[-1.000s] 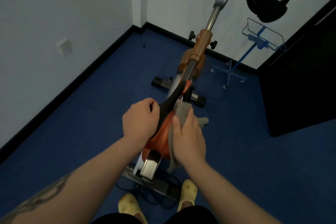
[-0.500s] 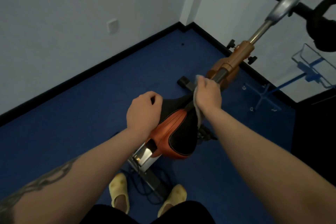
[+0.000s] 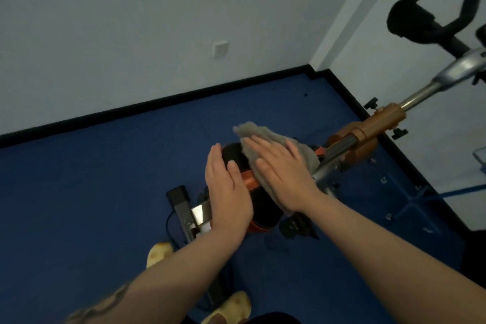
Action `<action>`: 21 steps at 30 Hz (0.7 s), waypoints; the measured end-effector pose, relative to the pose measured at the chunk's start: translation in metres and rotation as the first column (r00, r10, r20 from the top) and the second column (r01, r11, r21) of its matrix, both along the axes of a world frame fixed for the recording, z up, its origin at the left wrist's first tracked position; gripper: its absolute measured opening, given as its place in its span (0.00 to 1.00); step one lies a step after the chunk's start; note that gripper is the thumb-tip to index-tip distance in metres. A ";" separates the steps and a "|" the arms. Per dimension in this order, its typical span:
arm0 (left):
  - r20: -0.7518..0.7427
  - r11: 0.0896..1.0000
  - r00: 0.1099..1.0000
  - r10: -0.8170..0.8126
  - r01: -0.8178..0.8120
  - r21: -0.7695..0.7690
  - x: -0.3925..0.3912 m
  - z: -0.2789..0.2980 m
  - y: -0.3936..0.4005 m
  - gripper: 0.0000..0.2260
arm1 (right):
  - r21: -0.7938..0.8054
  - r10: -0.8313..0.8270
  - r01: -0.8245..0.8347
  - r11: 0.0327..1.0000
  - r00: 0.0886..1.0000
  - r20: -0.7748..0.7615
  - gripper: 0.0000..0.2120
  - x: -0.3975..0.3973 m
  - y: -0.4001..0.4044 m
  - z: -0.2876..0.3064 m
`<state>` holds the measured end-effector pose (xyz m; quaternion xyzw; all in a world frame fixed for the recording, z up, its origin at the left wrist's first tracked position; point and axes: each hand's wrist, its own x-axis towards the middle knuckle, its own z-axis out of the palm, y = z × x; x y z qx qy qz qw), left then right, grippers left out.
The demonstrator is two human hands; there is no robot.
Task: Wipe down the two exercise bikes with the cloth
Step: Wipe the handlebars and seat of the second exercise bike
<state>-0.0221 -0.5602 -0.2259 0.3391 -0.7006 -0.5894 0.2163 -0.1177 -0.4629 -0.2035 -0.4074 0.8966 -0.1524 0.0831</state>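
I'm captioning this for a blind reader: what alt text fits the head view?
Seen from above, a right hand presses a grey cloth flat onto a black-and-orange bike saddle, while the left hand rests open against the saddle's side. The bike stands on a blue floor by white walls.

Bare forearms, dark tattoo (image 3: 105, 305) on the left one, yellow slippers (image 3: 228, 306), dark trousers.

Blue floor (image 3: 79, 205): exercise bike (image 3: 363, 134) base, yellow slippers (image 3: 228, 306), blue stand (image 3: 420, 197).
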 end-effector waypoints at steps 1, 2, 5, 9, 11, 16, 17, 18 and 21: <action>0.000 1.000 1.000 0.028 -0.028 -0.012 0.000 0.001 0.005 0.21 | 0.035 -0.103 0.103 0.994 0.995 -0.001 0.24 -0.011 0.001 0.000; -0.001 0.998 0.999 0.050 -0.050 -0.022 0.000 0.001 0.009 0.21 | 0.062 -0.234 0.233 0.971 0.972 0.013 0.24 -0.020 -0.005 0.000; -0.012 0.995 0.995 0.097 -0.098 -0.032 -0.001 -0.003 0.012 0.20 | 0.150 -0.403 0.413 0.898 0.910 -0.093 0.25 -0.019 -0.035 0.000; -0.113 0.988 0.983 0.146 -0.141 0.059 0.001 -0.010 0.013 0.18 | -0.022 -0.236 0.236 0.972 0.970 -0.052 0.30 0.047 -0.028 -0.011; -0.126 0.985 0.977 0.172 -0.167 0.055 0.001 -0.011 0.014 0.18 | -0.023 -0.169 0.168 0.985 0.986 -0.007 0.28 0.045 -0.016 -0.012; -0.121 0.978 0.972 0.201 -0.194 0.072 -0.001 -0.011 0.012 0.18 | 0.097 -0.399 0.401 0.911 0.916 -0.037 0.25 -0.014 -0.029 -0.003; -0.124 0.977 0.971 0.205 -0.196 0.078 0.000 -0.011 0.013 0.18 | 0.084 -0.389 0.392 0.916 0.920 -0.054 0.24 -0.010 -0.030 -0.002; -0.130 0.976 0.969 0.208 -0.199 0.085 0.001 -0.012 0.013 0.17 | 0.069 -0.342 0.346 0.936 0.937 -0.065 0.24 0.000 -0.028 -0.003; -0.179 0.968 0.955 0.236 -0.213 0.135 0.000 -0.013 0.013 0.18 | -0.003 -0.019 0.018 1.000 0.998 -0.065 0.26 0.039 -0.015 -0.009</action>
